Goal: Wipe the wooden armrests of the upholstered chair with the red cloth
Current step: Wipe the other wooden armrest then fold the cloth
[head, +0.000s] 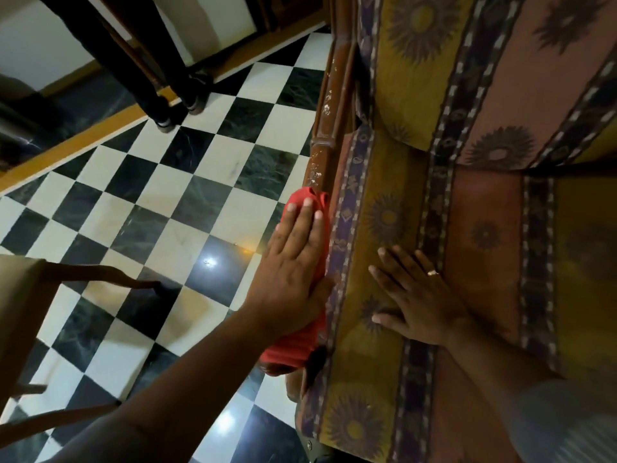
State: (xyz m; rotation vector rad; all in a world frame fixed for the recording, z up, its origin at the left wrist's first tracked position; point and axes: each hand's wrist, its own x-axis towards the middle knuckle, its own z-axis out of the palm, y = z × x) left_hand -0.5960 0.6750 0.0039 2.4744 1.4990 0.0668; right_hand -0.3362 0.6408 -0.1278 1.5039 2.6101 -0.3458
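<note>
The upholstered chair (467, 212) fills the right half, its fabric striped in yellow, pink and purple with sun motifs. Its left wooden armrest (329, 105) runs up the middle, reddish brown with pale flecks. The red cloth (302, 342) lies draped over the near part of that armrest. My left hand (293, 272) presses flat on the cloth, fingers stretched forward along the rail. My right hand (417, 295), with a ring on one finger, rests palm down with fingers spread on the seat cushion beside the armrest, holding nothing. The other armrest is out of view.
A black-and-white checkered tile floor (173, 208) lies left of the chair. Dark table legs (167, 95) stand at the top left by a yellow floor border. A wooden chair (33, 312) sits at the lower left.
</note>
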